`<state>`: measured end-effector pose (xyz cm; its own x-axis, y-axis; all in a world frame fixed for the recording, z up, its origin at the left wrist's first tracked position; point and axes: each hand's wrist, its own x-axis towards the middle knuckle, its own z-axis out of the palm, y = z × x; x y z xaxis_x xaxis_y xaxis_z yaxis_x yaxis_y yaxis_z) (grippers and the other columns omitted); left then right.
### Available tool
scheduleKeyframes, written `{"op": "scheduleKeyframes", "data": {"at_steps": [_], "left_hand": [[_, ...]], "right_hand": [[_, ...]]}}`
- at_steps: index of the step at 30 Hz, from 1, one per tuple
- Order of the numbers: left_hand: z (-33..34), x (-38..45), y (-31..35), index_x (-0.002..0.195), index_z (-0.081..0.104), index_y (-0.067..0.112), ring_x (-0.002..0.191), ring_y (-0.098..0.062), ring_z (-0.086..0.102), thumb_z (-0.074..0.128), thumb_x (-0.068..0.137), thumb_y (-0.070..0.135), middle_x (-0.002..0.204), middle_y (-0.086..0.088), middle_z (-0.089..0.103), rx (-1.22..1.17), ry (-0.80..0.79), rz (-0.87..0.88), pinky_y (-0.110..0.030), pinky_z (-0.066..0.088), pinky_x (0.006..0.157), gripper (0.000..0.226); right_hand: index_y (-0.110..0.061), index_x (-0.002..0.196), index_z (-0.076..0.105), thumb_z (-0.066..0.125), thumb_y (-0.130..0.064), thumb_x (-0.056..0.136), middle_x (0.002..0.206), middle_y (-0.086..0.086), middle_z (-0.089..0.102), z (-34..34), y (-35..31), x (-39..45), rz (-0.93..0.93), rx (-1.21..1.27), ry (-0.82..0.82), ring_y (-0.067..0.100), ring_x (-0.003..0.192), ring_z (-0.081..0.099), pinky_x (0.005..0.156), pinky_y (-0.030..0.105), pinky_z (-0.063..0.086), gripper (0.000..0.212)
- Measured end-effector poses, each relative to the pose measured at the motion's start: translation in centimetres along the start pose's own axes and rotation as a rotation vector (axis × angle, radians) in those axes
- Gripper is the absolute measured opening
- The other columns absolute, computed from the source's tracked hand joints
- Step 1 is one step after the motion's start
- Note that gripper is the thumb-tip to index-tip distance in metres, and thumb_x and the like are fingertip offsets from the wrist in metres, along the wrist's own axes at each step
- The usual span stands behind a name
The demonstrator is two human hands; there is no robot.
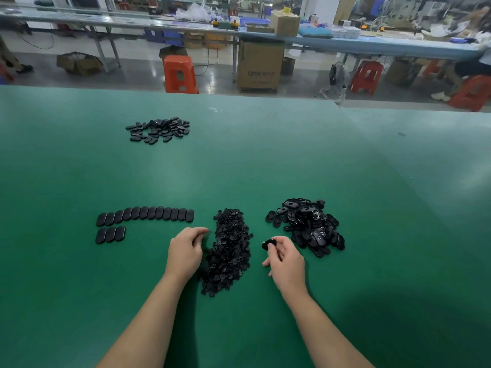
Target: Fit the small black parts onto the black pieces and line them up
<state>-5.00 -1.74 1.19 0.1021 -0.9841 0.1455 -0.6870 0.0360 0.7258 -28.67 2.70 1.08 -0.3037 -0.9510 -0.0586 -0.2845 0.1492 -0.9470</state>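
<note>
Green table [265,160] w/ black piles, orange stool [180,74] behind.

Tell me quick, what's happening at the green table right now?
Right hand holds one black oval piece in a fingertip grip. Left hand curled at the heap of small black parts; contents unclear. Finished rows lie left. Nothing in the way.

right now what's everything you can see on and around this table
table: one, green, fills the foreground
lined-up pieces: upper row about twelve, lower row four, black, near left
small parts pile: one, black, between the hands
oval pieces pile: one, black, near right
far pile: one, black, far left
stools: several, orange-red, on the floor beyond
cardboard box: one, brown, beyond the table
left hand: curled at the small parts pile
right hand: pinching one black oval piece
</note>
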Motion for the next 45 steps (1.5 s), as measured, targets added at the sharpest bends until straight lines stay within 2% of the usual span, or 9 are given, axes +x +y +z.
{"op": "scheduleKeyframes", "data": {"at_steps": [6, 9, 13, 21, 25, 28, 35, 40, 45], "left_hand": [[-1.6, 0.4, -0.5, 0.115, 0.073, 0.019, 0.102, -0.008, 0.059, 0.063, 0.097, 0.014, 0.111, 0.01, 0.065, -0.008, -0.171, 0.001, -0.019, 0.04, 0.09, 0.021], [-2.0, 0.5, -0.6, 0.108, 0.076, 0.025, 0.101, -0.002, 0.056, 0.071, 0.093, 0.025, 0.112, 0.013, 0.061, 0.015, -0.265, 0.0, -0.017, 0.038, 0.089, 0.016], [-2.3, 0.5, -0.6, 0.102, 0.079, 0.026, 0.107, -0.004, 0.055, 0.075, 0.09, 0.025, 0.115, 0.013, 0.059, 0.012, -0.311, -0.005, -0.018, 0.037, 0.095, 0.013], [-1.6, -0.1, -0.4, 0.082, 0.076, 0.028, 0.101, -0.003, 0.056, 0.078, 0.086, 0.02, 0.109, 0.015, 0.061, -0.003, -0.22, -0.004, -0.02, 0.038, 0.092, 0.009], [-1.5, -0.1, -0.3, 0.078, 0.072, 0.028, 0.093, 0.003, 0.057, 0.076, 0.087, 0.022, 0.099, 0.017, 0.063, -0.029, -0.176, -0.005, -0.017, 0.042, 0.08, 0.012], [-1.3, -0.1, -0.4, 0.08, 0.068, 0.033, 0.079, -0.002, 0.06, 0.073, 0.09, 0.026, 0.084, 0.012, 0.068, -0.091, -0.127, -0.055, -0.02, 0.045, 0.069, 0.013], [-1.4, 1.0, 0.4, 0.091, 0.075, 0.026, 0.081, -0.009, 0.068, 0.071, 0.092, 0.015, 0.086, 0.006, 0.076, -0.545, -0.025, -0.305, -0.02, 0.049, 0.07, 0.012], [-1.2, 0.8, 1.1, 0.1, 0.076, 0.028, 0.066, 0.006, 0.061, 0.068, 0.094, 0.009, 0.09, 0.009, 0.078, -0.65, -0.036, -0.334, -0.017, 0.049, 0.066, 0.022], [-1.2, 0.7, 2.1, 0.096, 0.078, 0.022, 0.07, -0.01, 0.059, 0.069, 0.092, 0.011, 0.091, 0.0, 0.078, -0.67, -0.094, -0.334, -0.028, 0.05, 0.065, 0.015]], "right_hand": [[-0.024, 0.1, 0.054, 0.055, -0.019, 0.103, 0.086, -0.016, 0.075, -0.1, -0.3, -0.2, -0.015, 0.014, 0.012, 0.011, 0.063, 0.071, 0.044, 0.023, 0.051, 0.006], [-0.023, 0.1, 0.053, 0.053, -0.02, 0.104, 0.092, -0.013, 0.076, -0.1, -0.5, -0.2, -0.012, 0.027, 0.021, 0.012, 0.063, 0.071, 0.045, 0.027, 0.053, 0.005], [-0.023, 0.099, 0.053, 0.051, -0.02, 0.105, 0.092, -0.01, 0.076, -0.1, -0.4, -0.2, -0.011, 0.025, 0.024, 0.012, 0.062, 0.07, 0.047, 0.026, 0.053, 0.007], [-0.026, 0.099, 0.055, 0.053, -0.018, 0.104, 0.094, -0.008, 0.075, -0.2, -0.3, -0.1, -0.016, 0.029, 0.013, 0.008, 0.059, 0.064, 0.049, 0.024, 0.053, 0.01], [-0.032, 0.114, 0.053, 0.052, -0.019, 0.105, 0.093, -0.015, 0.075, -0.2, -0.4, 0.0, -0.009, 0.027, -0.012, 0.011, 0.063, 0.068, 0.051, 0.027, 0.056, 0.016], [-0.034, 0.12, 0.055, 0.049, -0.017, 0.106, 0.094, -0.011, 0.074, -0.2, -0.3, 0.0, 0.011, 0.043, -0.037, 0.009, 0.064, 0.066, 0.052, 0.026, 0.056, 0.023], [-0.032, 0.1, 0.064, 0.056, -0.016, 0.103, 0.087, -0.006, 0.074, 0.0, -0.3, 0.1, -0.009, 0.029, -0.012, 0.006, 0.058, 0.064, 0.049, 0.024, 0.054, 0.018], [-0.028, 0.09, 0.063, 0.065, -0.018, 0.099, 0.073, -0.002, 0.068, 0.0, 0.0, 0.1, -0.058, 0.005, 0.017, 0.005, 0.058, 0.063, 0.045, 0.02, 0.05, 0.013], [-0.028, 0.092, 0.063, 0.067, -0.023, 0.097, 0.093, -0.008, 0.059, 0.0, 0.2, 0.5, -0.132, -0.11, 0.055, 0.005, 0.074, 0.056, 0.065, 0.012, 0.043, 0.008]]}}
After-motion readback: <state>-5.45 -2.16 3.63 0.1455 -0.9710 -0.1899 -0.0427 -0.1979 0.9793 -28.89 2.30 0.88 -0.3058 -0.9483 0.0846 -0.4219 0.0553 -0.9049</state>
